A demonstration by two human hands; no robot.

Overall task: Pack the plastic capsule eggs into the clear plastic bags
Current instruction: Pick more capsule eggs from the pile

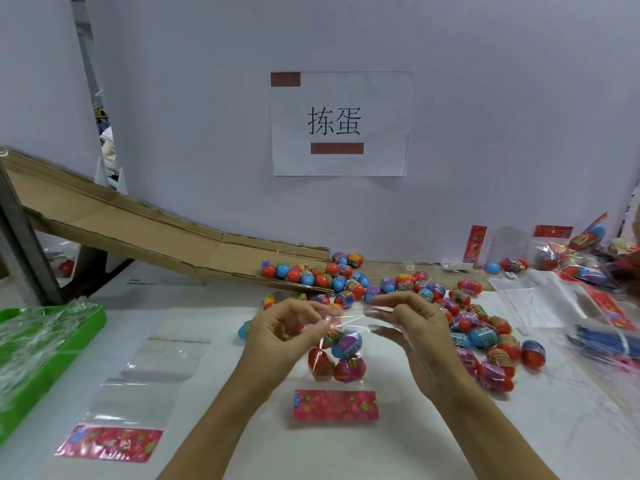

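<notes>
White wall behind, with a printed paper sign [341,123] taped to it, and a white desk [221,362] below carrying the work. A cardboard chute [145,233] slopes down from the left and ends in a scatter of loose capsule eggs [485,341] that spreads to the right.

Both hands hold a clear plastic bag [337,355] up at centre, just above the desk. The left hand [277,336] pinches the film at the bag's mouth with curled fingers; the right hand [412,327] pinches the opposite edge, thumb and forefinger closed on it. Several eggs already sit in the bag's lower part, with its pink printed header [335,405] hanging below.

An empty flat bag [138,386] lies to the left beside a green tray [48,355].

The film looks thin, limp and slippery, so gripping near the mouth edges seems best. The eggs look light, hard and smooth, likely to roll; each is best taken around its middle.
</notes>
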